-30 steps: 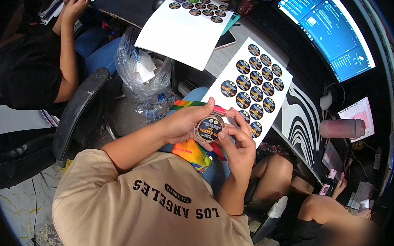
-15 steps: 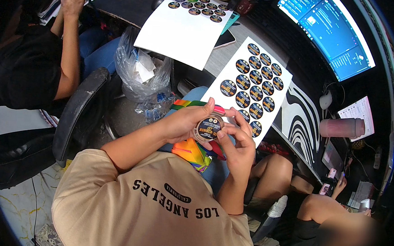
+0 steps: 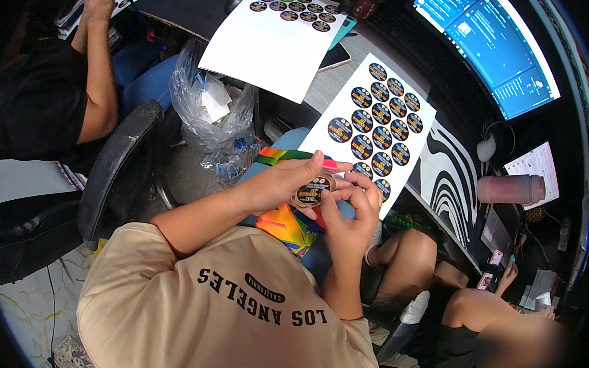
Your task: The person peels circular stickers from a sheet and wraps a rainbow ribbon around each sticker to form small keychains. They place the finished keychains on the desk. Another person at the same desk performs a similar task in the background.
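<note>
A round medal (image 3: 311,192) with a black, orange-lettered label on its face lies between my hands, above my lap. My left hand (image 3: 282,185) is closed around its left side, the thumb pointing up along the top edge. With bent fingers, my right hand (image 3: 352,213) grips the medal's right edge, thumb at the label's rim. A rainbow-striped ribbon (image 3: 284,228) hangs below the medal, and another stretch passes above my left hand. Just beyond my right hand is a white sheet (image 3: 324,147) of round black labels.
A second label sheet (image 3: 258,60) lies farther left on the desk. A clear plastic bag (image 3: 210,128) of scraps hangs beside a black chair (image 3: 117,166). At right are a monitor (image 3: 491,54), a pink tumbler (image 3: 510,190) and a seated person's knees (image 3: 408,262). Another person (image 3: 50,95) sits at left.
My right hand has shifted slightly left and down over the medal's edge, and the medal has tilted a little. My left hand keeps its hold.
</note>
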`<action>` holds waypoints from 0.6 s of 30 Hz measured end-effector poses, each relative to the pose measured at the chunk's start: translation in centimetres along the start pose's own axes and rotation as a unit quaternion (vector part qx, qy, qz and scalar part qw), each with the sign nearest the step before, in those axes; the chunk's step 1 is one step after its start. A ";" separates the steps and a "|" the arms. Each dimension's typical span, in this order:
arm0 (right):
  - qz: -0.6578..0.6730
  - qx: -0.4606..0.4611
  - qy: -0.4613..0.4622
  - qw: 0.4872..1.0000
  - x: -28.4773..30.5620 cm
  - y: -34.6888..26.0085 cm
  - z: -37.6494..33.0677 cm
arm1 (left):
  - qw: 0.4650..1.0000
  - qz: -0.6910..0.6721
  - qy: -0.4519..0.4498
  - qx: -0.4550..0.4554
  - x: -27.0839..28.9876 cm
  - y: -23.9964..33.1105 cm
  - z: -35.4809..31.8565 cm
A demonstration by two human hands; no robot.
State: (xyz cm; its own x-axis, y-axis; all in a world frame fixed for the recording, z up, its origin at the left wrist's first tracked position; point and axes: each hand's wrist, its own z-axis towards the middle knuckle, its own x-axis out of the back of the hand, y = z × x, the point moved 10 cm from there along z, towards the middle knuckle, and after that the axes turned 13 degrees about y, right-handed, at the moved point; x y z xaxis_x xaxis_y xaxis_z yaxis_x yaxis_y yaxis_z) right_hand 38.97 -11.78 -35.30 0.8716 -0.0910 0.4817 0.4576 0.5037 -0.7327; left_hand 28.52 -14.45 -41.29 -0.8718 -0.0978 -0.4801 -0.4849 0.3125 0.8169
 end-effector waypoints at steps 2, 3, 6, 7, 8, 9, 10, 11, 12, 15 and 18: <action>-0.024 0.005 0.020 1.000 0.4 0.0 -0.1 | 0.999 -0.033 0.006 0.004 0.1 0.2 0.0; -0.016 -0.005 0.032 0.999 0.7 0.3 -0.1 | 0.998 -0.068 0.010 0.013 0.4 0.4 0.1; 0.050 -0.038 0.071 0.996 1.3 0.9 -0.1 | 0.989 -0.143 0.006 0.045 0.5 0.5 0.1; 0.101 -0.051 0.084 0.990 1.5 1.1 -0.2 | 0.987 -0.155 -0.011 0.047 0.3 0.7 0.0; 0.150 -0.064 0.096 0.982 1.7 1.2 -0.2 | 0.984 -0.168 -0.028 0.050 0.0 0.8 -0.1; 0.160 -0.043 0.104 0.981 2.0 0.7 -0.3 | 0.984 -0.168 -0.023 0.051 0.1 0.8 -0.1; 0.116 -0.008 0.096 0.989 2.1 0.0 -0.4 | 0.984 -0.168 -0.020 0.052 0.1 0.8 0.0; 0.072 0.027 0.088 0.993 2.3 -0.8 -0.5 | 0.984 -0.169 -0.020 0.051 0.1 0.8 0.0; 0.028 0.061 0.079 0.995 2.4 -1.5 -0.6 | 0.982 -0.177 -0.028 0.053 -0.1 0.8 0.0; -0.079 0.158 0.037 0.984 1.8 -3.4 -1.3 | 0.979 -0.192 -0.043 0.053 -0.5 0.9 -0.1; -0.090 0.169 0.021 0.981 1.1 -3.7 -1.5 | 0.981 -0.185 -0.031 0.051 -0.4 0.9 -0.2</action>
State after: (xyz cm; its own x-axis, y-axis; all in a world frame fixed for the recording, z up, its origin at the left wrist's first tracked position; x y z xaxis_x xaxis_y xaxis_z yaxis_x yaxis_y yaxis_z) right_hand 38.46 -15.05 -32.81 0.7916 -0.2375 0.5630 0.5271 0.7316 -0.4325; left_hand 28.43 -14.27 -40.26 -0.6295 -0.1663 -0.7590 -0.7556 0.3588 0.5481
